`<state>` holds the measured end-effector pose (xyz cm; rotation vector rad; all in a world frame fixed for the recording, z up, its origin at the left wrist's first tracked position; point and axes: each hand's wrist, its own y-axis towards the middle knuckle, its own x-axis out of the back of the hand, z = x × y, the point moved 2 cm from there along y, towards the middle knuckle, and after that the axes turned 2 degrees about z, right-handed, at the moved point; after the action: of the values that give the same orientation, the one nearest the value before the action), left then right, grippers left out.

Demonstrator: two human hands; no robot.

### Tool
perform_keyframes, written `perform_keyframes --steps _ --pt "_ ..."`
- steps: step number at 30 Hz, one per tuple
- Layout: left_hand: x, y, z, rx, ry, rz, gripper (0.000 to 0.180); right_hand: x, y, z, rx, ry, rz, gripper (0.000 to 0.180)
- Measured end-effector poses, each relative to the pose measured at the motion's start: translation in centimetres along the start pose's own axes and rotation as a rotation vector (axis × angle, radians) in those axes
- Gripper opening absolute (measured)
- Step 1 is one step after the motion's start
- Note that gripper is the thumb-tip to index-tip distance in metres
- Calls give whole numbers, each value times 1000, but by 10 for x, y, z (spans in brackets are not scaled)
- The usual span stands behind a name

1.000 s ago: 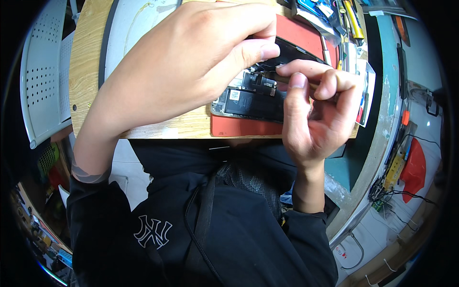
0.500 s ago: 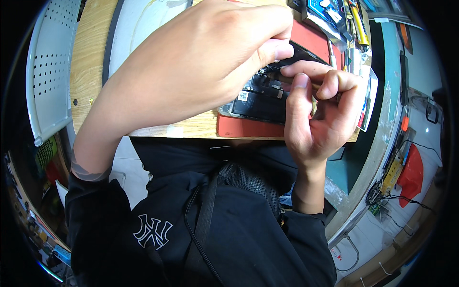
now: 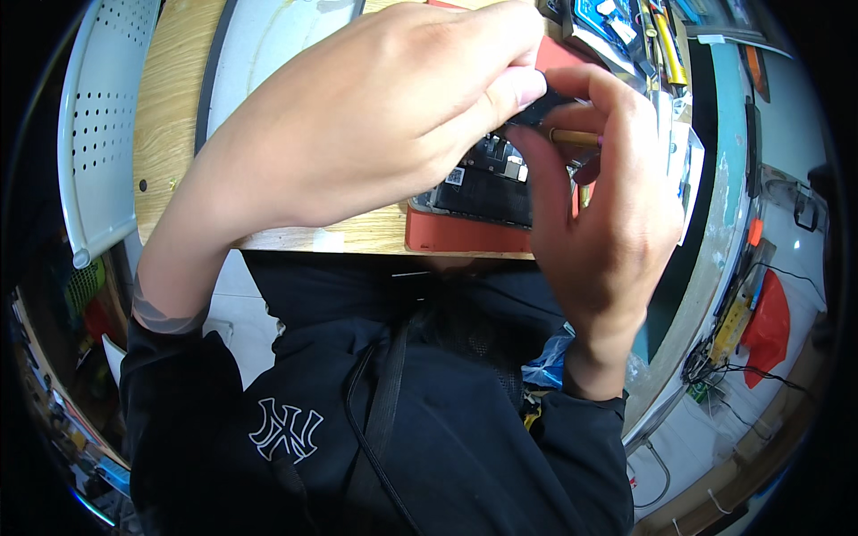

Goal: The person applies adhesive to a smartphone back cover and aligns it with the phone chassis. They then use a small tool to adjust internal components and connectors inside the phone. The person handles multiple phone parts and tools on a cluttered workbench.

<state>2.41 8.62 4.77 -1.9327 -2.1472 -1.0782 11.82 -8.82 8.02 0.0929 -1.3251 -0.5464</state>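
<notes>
here, in the head view, an opened phone [image 3: 487,195] lies on a red mat [image 3: 465,238], close to the near edge of a wooden counter [image 3: 168,116]. the inner side of the phone is facing up: one can see a black battery [image 3: 492,201], a small white square label [image 3: 456,177] near its left end, and some metal parts beyond it.

the left hand [image 3: 447,98] comes from the left side, with its back turned up, and it hangs over the upper left part of the phone. its grip is closed, the thumb and the forefinger pressed together; whether something small is between them, i cannot tell, because the fingers hide it.

the right hand [image 3: 603,170] stands above the right part of the phone, with its fingers curled. its grip is around a thin tool [image 3: 575,138] with a tan handle, which lies across inside the curl; the tips of thumb and forefinger are apart from each other. the working end of the tool is hidden.

farther on the counter, to the left, there is a pale board [image 3: 268,62] with a dark border. at the upper right, beyond the right hand, a blue object [image 3: 601,20] sits near a yellow-handled tool [image 3: 670,58]. at the far left stands a pale panel [image 3: 100,134] with many round holes, and at the right side, apart from the counter, there is a red sheet-like thing [image 3: 769,330] near black cables.
</notes>
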Motion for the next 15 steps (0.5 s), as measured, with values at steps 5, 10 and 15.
perform_keyframes --steps 5,10,15 --pt "-1 0 6 90 -19 47 20 12 2 -3 5 16 137 45" --pt "0 10 11 -166 238 145 16 9 -7 -11 -13 127 103 34" --pt "-5 4 5 74 165 32 9 -1 -16 -19 -112 349 31 24"
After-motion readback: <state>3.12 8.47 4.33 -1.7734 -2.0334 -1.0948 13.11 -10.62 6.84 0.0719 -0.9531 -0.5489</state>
